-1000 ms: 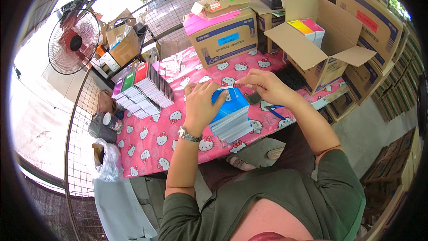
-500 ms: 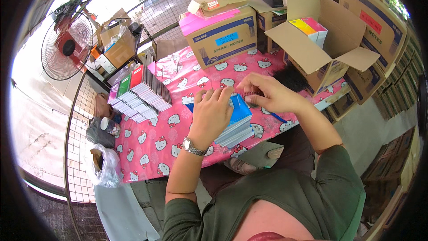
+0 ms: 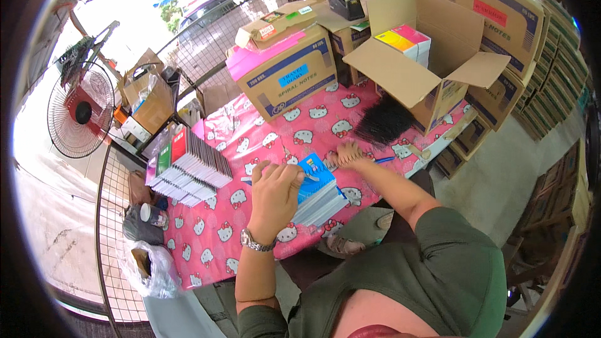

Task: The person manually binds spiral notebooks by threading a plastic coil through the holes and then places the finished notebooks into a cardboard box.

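My left hand (image 3: 275, 191), with a metal watch at the wrist, is closed over the left edge of a blue-covered notebook (image 3: 318, 178). That notebook lies on top of a stack of notebooks (image 3: 322, 206) with white page edges showing at the front. My right hand (image 3: 350, 151) is low at the notebook's right side, its fingers curled. A thin spiral coil (image 3: 338, 160) runs from the notebook's edge across this hand, and the fingers appear closed on it. The fingertips are partly hidden. A pile of black spiral coils (image 3: 385, 120) lies beyond my right hand.
Stacked notebooks (image 3: 191, 166) stand at the left of the pink patterned tablecloth (image 3: 247, 144). A closed carton (image 3: 288, 78) and an open carton (image 3: 438, 91) holding colourful notebooks stand at the back. A blue pen (image 3: 384, 159) lies right of my hand. A fan (image 3: 82, 111) is far left.
My right hand has lowered from above the notebook to its right side, and the coil now stretches across it. My left hand stays on the notebook. The whole view has shifted and turned slightly.
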`<action>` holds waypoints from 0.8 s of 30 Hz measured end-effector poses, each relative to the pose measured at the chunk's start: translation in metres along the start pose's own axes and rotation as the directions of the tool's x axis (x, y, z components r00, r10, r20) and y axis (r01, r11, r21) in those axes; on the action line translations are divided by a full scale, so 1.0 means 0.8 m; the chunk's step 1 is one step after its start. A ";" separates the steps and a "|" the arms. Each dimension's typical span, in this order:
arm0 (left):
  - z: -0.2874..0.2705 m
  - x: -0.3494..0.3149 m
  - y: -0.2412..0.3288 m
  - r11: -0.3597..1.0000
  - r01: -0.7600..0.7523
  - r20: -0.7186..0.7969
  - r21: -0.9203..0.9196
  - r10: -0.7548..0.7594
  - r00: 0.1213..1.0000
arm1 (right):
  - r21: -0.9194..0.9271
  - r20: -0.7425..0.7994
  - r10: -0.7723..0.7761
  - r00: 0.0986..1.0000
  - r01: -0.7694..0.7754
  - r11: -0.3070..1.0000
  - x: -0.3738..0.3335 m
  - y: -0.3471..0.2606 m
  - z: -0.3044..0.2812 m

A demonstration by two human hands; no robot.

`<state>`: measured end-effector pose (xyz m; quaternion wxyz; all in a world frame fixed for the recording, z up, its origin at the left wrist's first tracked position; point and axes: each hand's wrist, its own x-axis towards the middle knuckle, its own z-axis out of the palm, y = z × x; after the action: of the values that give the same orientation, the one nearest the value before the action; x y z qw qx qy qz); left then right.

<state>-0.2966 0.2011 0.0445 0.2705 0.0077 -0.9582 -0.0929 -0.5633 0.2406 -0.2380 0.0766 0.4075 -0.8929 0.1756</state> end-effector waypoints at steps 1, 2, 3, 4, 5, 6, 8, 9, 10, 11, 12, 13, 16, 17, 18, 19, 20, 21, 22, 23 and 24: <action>0.002 -0.005 -0.005 1.000 0.000 -0.006 -0.022 0.000 1.000 | -0.110 -0.193 -0.030 0.981 0.009 0.994 -0.034 -0.008 0.037; 0.001 -0.004 -0.004 1.000 0.010 -0.013 -0.022 -0.010 1.000 | -0.118 -0.217 -0.059 0.974 0.034 0.992 -0.027 -0.005 0.047; -0.002 -0.010 -0.002 0.999 0.037 -0.013 -0.028 -0.038 0.999 | -0.123 -0.223 -0.095 0.970 0.068 0.990 -0.031 -0.010 0.053; -0.003 -0.014 0.000 0.998 0.058 -0.013 -0.033 -0.059 0.998 | -0.130 -0.233 -0.126 0.964 0.098 0.987 -0.036 -0.011 0.056; -0.002 -0.012 -0.001 0.998 0.058 0.010 -0.029 -0.058 0.998 | -0.058 -0.043 -0.116 0.992 0.113 0.992 -0.026 0.000 0.053; 0.000 -0.011 -0.005 0.998 0.059 0.031 -0.026 -0.058 0.998 | 0.013 0.150 -0.116 0.982 0.115 0.993 -0.001 0.015 0.030; 0.002 -0.011 -0.003 0.992 0.086 -0.039 0.090 -0.083 0.996 | 0.253 0.275 -0.139 0.951 0.068 0.965 0.043 0.027 -0.026; 0.009 -0.015 0.004 0.972 0.131 -0.134 0.195 -0.106 0.985 | 0.413 0.219 -0.149 0.964 0.047 0.909 0.060 0.024 -0.062; 0.010 -0.033 -0.001 0.949 0.213 -0.192 0.231 -0.170 0.966 | 0.773 0.277 -0.304 0.911 -0.024 0.634 0.066 -0.018 -0.113; 0.011 -0.046 -0.004 0.924 0.283 -0.255 0.256 -0.217 0.942 | 0.953 0.275 -0.450 0.849 -0.178 0.247 0.064 -0.058 -0.183; 0.018 -0.051 -0.011 0.930 0.311 -0.282 0.195 -0.251 0.926 | 0.970 0.224 -0.653 0.724 -0.232 0.077 0.060 -0.071 -0.256; 0.024 -0.050 -0.012 0.937 0.327 -0.302 0.126 -0.277 0.912 | 0.945 0.128 -0.803 0.582 -0.318 -0.080 0.056 -0.074 -0.308; 0.024 -0.021 -0.016 0.968 0.248 -0.247 0.028 -0.234 0.940 | 0.935 0.222 -0.912 0.345 0.190 0.299 0.060 -0.085 -0.355; 0.027 -0.020 -0.014 0.971 0.238 -0.250 0.016 -0.226 0.942 | 0.919 0.259 -0.885 0.387 0.182 0.349 0.060 -0.079 -0.356; 0.028 -0.016 -0.014 0.974 0.225 -0.256 0.013 -0.214 0.943 | 0.902 0.288 -0.856 0.428 0.179 0.393 0.061 -0.071 -0.360; 0.028 -0.013 -0.015 0.977 0.213 -0.262 0.009 -0.203 0.943 | 0.883 0.315 -0.826 0.468 0.174 0.436 0.064 -0.067 -0.362; 0.027 -0.010 -0.017 0.979 0.205 -0.264 0.012 -0.195 0.945 | 0.863 0.342 -0.821 0.458 0.193 0.467 0.068 -0.069 -0.362; 0.027 -0.011 -0.017 0.980 0.198 -0.250 0.010 -0.189 0.949 | 0.845 0.373 -0.810 0.452 0.196 0.498 0.065 -0.071 -0.361; 0.028 -0.012 -0.017 0.981 0.191 -0.237 0.008 -0.184 0.954 | 0.826 0.403 -0.800 0.445 0.200 0.527 0.061 -0.073 -0.360; 0.028 -0.012 -0.014 0.980 0.200 -0.225 -0.025 -0.200 0.954 | 0.806 0.433 -0.788 0.438 0.204 0.556 0.058 -0.077 -0.361; 0.025 -0.010 -0.014 0.977 0.206 -0.223 -0.048 -0.212 0.951 | 0.731 0.464 -0.767 0.443 0.296 0.614 0.058 -0.085 -0.368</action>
<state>-0.3007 0.1940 0.0216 0.3671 0.1163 -0.9135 -0.1312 -0.5438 0.2775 0.0645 -0.3633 0.7165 -0.5594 0.2043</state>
